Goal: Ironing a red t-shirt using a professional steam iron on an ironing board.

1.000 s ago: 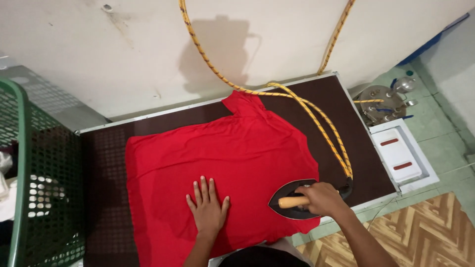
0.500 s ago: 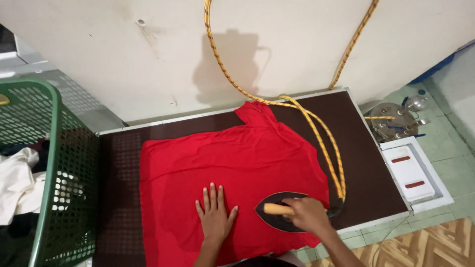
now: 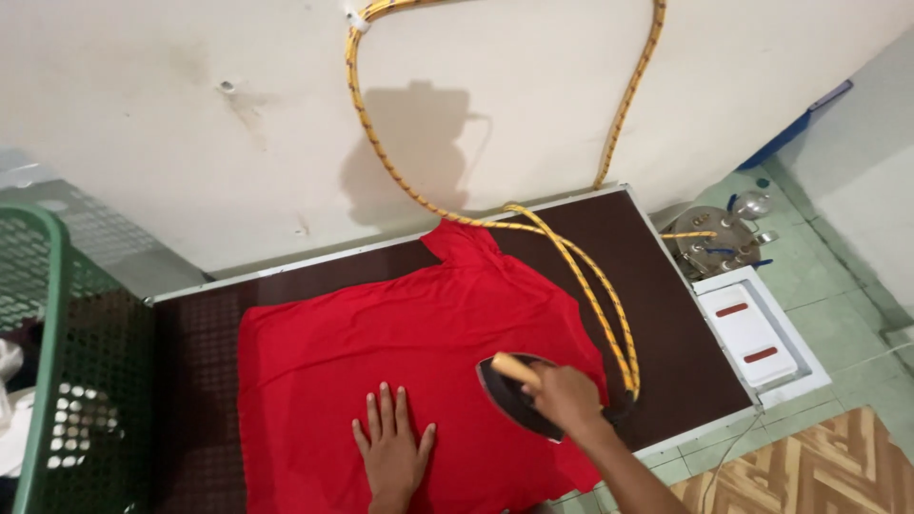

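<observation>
Iron (image 3: 519, 400) on red shirt (image 3: 381, 352), right hand (image 3: 564, 398) clamped round its wooden handle
Shirt lies spread on brown board (image 3: 200, 333); iron sits at shirt's right side w/ tip toward centre. Left hand (image 3: 392, 447) flat, fingers apart, pressing shirt near front edge, gripping nothing. Yellow cord (image 3: 571, 276) runs from iron across board & up wall. Green basket (image 3: 57, 381) just left of board
</observation>
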